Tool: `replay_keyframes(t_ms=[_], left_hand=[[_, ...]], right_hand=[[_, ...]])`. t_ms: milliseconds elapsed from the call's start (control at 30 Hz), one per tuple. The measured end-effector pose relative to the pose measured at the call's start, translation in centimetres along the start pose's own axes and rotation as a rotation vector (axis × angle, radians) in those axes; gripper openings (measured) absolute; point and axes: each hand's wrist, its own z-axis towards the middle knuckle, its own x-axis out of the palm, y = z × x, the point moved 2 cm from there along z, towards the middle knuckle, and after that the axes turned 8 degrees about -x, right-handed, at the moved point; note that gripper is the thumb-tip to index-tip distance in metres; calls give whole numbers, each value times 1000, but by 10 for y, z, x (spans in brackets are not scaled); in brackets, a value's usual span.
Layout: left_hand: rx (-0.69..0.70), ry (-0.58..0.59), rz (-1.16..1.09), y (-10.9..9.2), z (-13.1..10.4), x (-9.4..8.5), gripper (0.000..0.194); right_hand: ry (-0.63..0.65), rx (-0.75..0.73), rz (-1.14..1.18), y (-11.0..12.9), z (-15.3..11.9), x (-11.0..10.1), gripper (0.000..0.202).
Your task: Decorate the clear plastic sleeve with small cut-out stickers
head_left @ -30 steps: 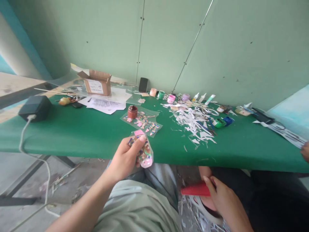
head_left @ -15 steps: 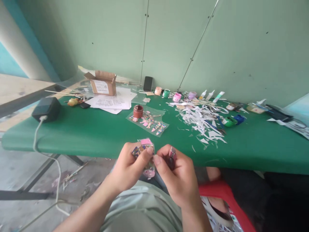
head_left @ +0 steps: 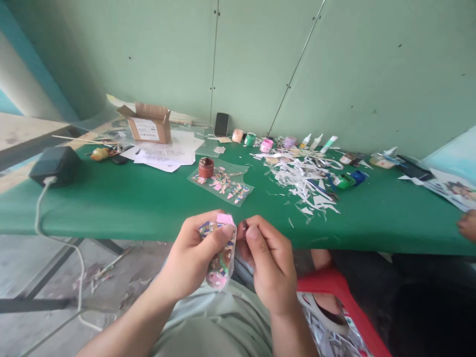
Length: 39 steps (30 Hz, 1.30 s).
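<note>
My left hand (head_left: pixel 197 250) is closed around a colourful printed plastic piece (head_left: pixel 221 258), its thumb pressed on the front. The piece has a clear edge, a pink top and a round pink lower end, and is held upright over my lap. Just to its right, my right hand (head_left: pixel 269 258) is closed in a pinch on a small dark object (head_left: pixel 244 225), mostly hidden by the fingers; its kind cannot be made out. Beyond both hands, a clear sheet (head_left: pixel 243 199) with small coloured cut-outs (head_left: pixel 223 181) lies on the green table (head_left: pixel 148 208), a brown-red paint jar (head_left: pixel 206 167) standing on it.
A heap of white paper scraps (head_left: pixel 303 176) spreads right of centre. Several paint jars, including a pink one (head_left: pixel 267 145), line the back. At left are a cardboard box (head_left: pixel 148 129), papers and a black power adapter (head_left: pixel 54 166). Another person's hand (head_left: pixel 467 225) shows at the right edge.
My right hand has turned, and its fingers have closed in a pinch slightly away from the plastic piece. More of the piece shows now. Another person's hand has appeared at right.
</note>
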Motion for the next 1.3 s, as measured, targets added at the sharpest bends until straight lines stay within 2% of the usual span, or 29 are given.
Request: replay_keyframes(t_ms=[133,533,733,967,1300], left_hand=[[-26,26,1,0,1,3,32],[-74,87,-119,10,-4,2,34],[-85,115,-129,10,-6,1,35],[-84,80,-126,9,-4,1,36],[-118,106,-167,11,-4,4,38]], right_hand=[[-40,-53,-83,4,1,2,37],[-9,-200,-323,15,-2,0,32],[-26,-190,-318,14,-4,1,32],[-19,-209,-324,15,-4,1,31],[19,-201,-215,9,-6,1,30]])
